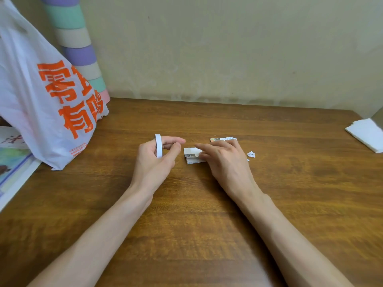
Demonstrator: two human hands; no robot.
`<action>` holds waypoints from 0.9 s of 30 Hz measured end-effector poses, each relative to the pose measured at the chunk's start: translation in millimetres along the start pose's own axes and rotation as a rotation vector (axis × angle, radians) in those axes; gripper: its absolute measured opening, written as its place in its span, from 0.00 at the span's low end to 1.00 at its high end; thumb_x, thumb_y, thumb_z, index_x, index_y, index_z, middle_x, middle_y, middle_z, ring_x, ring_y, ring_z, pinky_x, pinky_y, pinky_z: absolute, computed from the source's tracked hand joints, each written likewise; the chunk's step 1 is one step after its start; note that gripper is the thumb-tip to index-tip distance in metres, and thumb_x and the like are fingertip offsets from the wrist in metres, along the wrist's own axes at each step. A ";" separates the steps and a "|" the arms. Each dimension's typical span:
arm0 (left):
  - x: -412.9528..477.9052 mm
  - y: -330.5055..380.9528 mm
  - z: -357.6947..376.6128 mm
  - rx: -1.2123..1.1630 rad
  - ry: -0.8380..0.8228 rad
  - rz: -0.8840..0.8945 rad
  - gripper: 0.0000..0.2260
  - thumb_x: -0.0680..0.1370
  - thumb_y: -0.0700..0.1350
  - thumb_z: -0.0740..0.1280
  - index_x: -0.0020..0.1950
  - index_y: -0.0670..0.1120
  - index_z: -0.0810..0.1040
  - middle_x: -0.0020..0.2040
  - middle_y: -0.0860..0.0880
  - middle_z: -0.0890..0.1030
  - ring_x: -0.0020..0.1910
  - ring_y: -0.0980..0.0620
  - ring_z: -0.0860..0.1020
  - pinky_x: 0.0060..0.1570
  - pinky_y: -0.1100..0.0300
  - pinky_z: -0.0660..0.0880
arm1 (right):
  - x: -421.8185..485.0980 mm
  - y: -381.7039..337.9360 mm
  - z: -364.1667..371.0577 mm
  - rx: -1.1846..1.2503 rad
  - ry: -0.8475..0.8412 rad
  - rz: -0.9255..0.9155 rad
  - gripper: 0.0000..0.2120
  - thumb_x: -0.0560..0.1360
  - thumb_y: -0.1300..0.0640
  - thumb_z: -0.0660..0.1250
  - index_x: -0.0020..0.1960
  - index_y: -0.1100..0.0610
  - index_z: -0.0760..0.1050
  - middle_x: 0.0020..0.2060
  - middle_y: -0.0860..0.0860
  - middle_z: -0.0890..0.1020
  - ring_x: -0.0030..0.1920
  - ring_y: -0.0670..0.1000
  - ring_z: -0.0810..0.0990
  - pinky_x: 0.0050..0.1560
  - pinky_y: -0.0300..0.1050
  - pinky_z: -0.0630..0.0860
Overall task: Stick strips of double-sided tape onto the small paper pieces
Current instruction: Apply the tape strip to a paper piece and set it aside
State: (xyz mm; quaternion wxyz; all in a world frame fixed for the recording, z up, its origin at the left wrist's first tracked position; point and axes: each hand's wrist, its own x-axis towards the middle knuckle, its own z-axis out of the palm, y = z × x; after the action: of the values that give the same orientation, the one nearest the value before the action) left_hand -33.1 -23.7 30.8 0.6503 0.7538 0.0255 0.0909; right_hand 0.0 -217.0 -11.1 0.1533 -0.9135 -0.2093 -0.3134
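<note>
The left hand (154,157) is holding the tape roll (158,145) upright, just left of the paper piece (191,155). The roll is sitting over the forefinger like a ring, with the thumb curling in below it; the other fingers are loosely bent. No free strip is showing between roll and paper.

The right hand (222,157) is lying flat, fingers spread and extended, its fingertips (200,146) pressing on the right part of the paper piece and gripping nothing. The piece is lying on the table (207,224), folded or layered, with a dark printed patch near its middle. Whether tape is already on it cannot be told.

Beyond the paper piece and to its right, a second piece (222,139) is peeking out past the right hand. Further right of the paper piece, small white scraps (251,154) are lying loose. Far left of it a plastic bag (47,100) is standing.

The step in hand looks like smoothing or pinning the paper piece before the next strip comes off the roll. To do it well:

- Keep the fingertips flat on the piece so it is not sliding or lifting.
- Bring the roll close to the piece's left edge before pulling, so the strip is staying short.
- Lay the strip straight, then rub along it from one end.
- Tear cleanly, holding the piece down.
</note>
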 end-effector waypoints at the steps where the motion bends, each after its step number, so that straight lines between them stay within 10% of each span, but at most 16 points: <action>1: -0.3 -0.2 -0.1 0.001 0.001 0.000 0.07 0.82 0.45 0.70 0.51 0.55 0.87 0.44 0.57 0.85 0.31 0.61 0.74 0.35 0.67 0.75 | -0.7 0.8 1.5 -0.014 -0.001 -0.023 0.14 0.78 0.61 0.71 0.62 0.53 0.83 0.42 0.48 0.88 0.48 0.54 0.85 0.52 0.47 0.69; 7: -1.0 -0.6 -0.1 -0.012 -0.009 0.008 0.07 0.82 0.44 0.70 0.51 0.54 0.87 0.42 0.55 0.84 0.30 0.61 0.73 0.34 0.68 0.73 | -0.8 -0.6 4.9 -0.033 0.038 -0.079 0.22 0.71 0.73 0.74 0.63 0.61 0.82 0.36 0.53 0.84 0.38 0.58 0.82 0.49 0.45 0.66; 13: -1.2 0.3 -0.1 -0.011 -0.007 0.001 0.07 0.82 0.44 0.70 0.52 0.55 0.87 0.43 0.56 0.84 0.30 0.60 0.72 0.33 0.68 0.73 | -2.1 -3.5 2.6 0.052 0.059 -0.035 0.17 0.74 0.67 0.75 0.63 0.59 0.82 0.38 0.52 0.86 0.38 0.56 0.83 0.46 0.50 0.79; 22: 3.2 -1.4 -1.0 0.046 0.007 -0.035 0.06 0.82 0.45 0.71 0.51 0.55 0.87 0.48 0.66 0.84 0.38 0.70 0.78 0.54 0.46 0.83 | -1.1 -8.5 -7.0 0.078 0.032 0.060 0.16 0.72 0.58 0.80 0.59 0.50 0.84 0.39 0.42 0.87 0.38 0.50 0.80 0.43 0.37 0.63; 27: 4.7 -2.2 -1.3 0.054 0.019 -0.033 0.06 0.82 0.46 0.71 0.52 0.56 0.87 0.48 0.67 0.83 0.40 0.70 0.79 0.55 0.47 0.84 | -0.2 -5.3 -8.1 0.198 -0.065 0.118 0.17 0.78 0.56 0.75 0.67 0.49 0.81 0.47 0.42 0.88 0.46 0.53 0.84 0.48 0.44 0.72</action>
State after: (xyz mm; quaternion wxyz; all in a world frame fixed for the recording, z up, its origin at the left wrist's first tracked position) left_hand -28.6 -21.3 29.3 0.6306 0.7698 0.0465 0.0868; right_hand -6.8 -215.8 -4.3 0.2541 -0.9144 -0.1900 -0.2516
